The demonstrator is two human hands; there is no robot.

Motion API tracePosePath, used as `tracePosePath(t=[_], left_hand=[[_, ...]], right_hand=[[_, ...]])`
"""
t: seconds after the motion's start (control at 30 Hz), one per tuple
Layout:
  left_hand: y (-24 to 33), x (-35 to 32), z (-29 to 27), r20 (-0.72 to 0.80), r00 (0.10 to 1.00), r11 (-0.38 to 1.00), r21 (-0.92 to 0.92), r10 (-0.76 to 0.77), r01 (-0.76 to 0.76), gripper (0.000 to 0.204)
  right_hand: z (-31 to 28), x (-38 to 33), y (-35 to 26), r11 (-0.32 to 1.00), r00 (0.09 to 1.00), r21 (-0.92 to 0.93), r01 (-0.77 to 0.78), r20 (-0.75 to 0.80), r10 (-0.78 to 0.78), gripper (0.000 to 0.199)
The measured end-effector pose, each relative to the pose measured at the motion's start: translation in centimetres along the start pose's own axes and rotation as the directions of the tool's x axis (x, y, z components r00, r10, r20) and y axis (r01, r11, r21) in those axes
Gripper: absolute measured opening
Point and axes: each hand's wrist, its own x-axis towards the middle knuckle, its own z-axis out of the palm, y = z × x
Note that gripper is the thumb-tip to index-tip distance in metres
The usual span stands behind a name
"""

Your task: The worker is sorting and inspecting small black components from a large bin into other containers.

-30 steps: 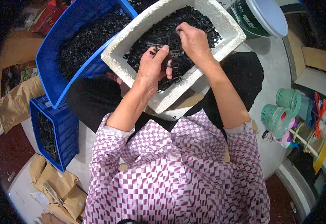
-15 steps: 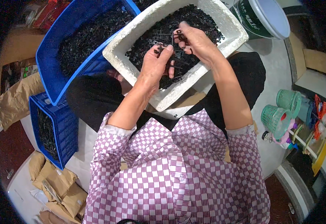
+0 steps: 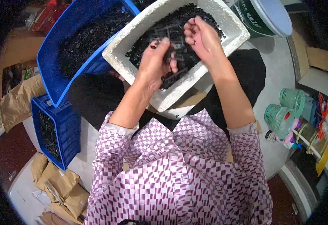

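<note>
Small black plastic parts [image 3: 205,19] fill a white foam box [image 3: 235,32] between my knees. Over its middle my left hand [image 3: 154,62] pinches a small black plastic part, thumb up, with its lower fingers partly spread. My right hand [image 3: 203,37] is a little farther right and higher, fingers curled in loosely, and nothing shows in them. Dark, blurred pieces lie between the two hands; whether they hang from the left hand or are falling I cannot tell.
Left of the box stands a large blue bin [image 3: 45,63] of similar black parts, with a smaller blue crate [image 3: 68,131] below it. Brown paper packages [image 3: 74,198] lie lower left. A green-and-white bucket [image 3: 252,17] is at the upper right; green baskets [image 3: 278,120] stand farther right.
My right hand has drawn back right, away from the left hand, and the black rod-like parts it held no longer show in it. The left hand stays nearly in place.
</note>
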Motion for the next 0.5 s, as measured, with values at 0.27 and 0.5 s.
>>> tracePosePath(t=[0.27, 0.5], left_hand=[[1.0, 1.3, -1.4, -0.045, 0.978, 0.976, -0.074, 0.204, -0.207, 0.018], [0.5, 1.6, -0.7, -0.055, 0.959, 0.96, -0.033, 0.276, -0.278, 0.017]], right_hand=[[2.0, -3.4, 2.1, 0.96, 0.888, -0.28, 0.021, 0.446, 0.111, 0.012], [2.3, -2.6, 3.2, 0.945, 0.921, -0.291, 0.151, 0.388, -0.027, 0.008]])
